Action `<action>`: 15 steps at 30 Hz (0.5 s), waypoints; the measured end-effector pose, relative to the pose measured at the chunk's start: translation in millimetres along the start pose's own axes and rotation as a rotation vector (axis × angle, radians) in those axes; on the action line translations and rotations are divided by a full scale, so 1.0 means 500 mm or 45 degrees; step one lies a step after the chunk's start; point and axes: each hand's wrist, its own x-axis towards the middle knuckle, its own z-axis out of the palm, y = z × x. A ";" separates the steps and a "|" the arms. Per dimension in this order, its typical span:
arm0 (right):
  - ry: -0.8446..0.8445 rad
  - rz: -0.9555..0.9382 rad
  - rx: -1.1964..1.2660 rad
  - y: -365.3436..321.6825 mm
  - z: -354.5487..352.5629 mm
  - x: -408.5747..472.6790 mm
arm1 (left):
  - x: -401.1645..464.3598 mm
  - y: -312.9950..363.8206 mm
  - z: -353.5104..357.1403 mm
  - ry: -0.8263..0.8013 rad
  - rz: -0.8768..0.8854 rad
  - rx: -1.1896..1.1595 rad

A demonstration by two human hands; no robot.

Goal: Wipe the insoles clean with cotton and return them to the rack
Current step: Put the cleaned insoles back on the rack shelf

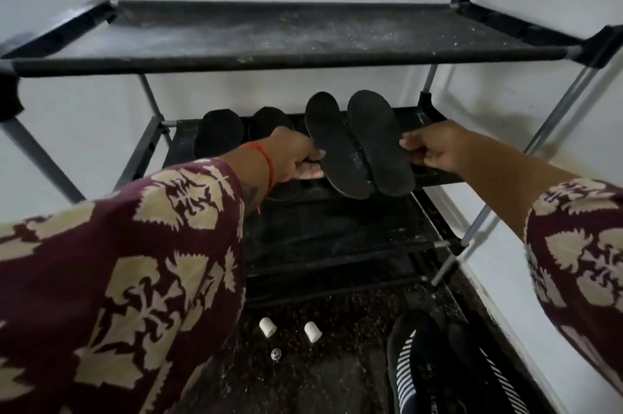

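Note:
Two black insoles are held side by side over the second shelf (435,120) of a black shoe rack. My left hand (296,160) grips the left insole (332,144) at its left edge. My right hand (428,149) pinches the right insole (377,144) at its right edge. Both insoles point away from me, heels toward me, and they overlap slightly in the middle. Two more black insoles (219,133) (269,120) lean at the back left of the same shelf. Two white cotton rolls (268,326) (312,332) lie on the dark floor below.
The rack's top shelf (286,39) is dusty and bare. Lower shelves (337,231) sit beneath. A small round metal cap (276,353) lies on the floor near the cotton. Black shoes with white stripes (414,366) stand at the lower right. White walls surround the rack.

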 end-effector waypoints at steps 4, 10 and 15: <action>0.042 -0.016 -0.059 0.017 0.005 0.043 | 0.027 -0.002 0.000 0.060 0.001 0.016; 0.125 -0.086 -0.075 0.031 0.010 0.042 | 0.030 -0.009 -0.001 0.084 0.123 0.167; 0.208 -0.104 -0.027 0.022 -0.016 -0.011 | -0.024 -0.004 -0.002 0.369 0.210 0.533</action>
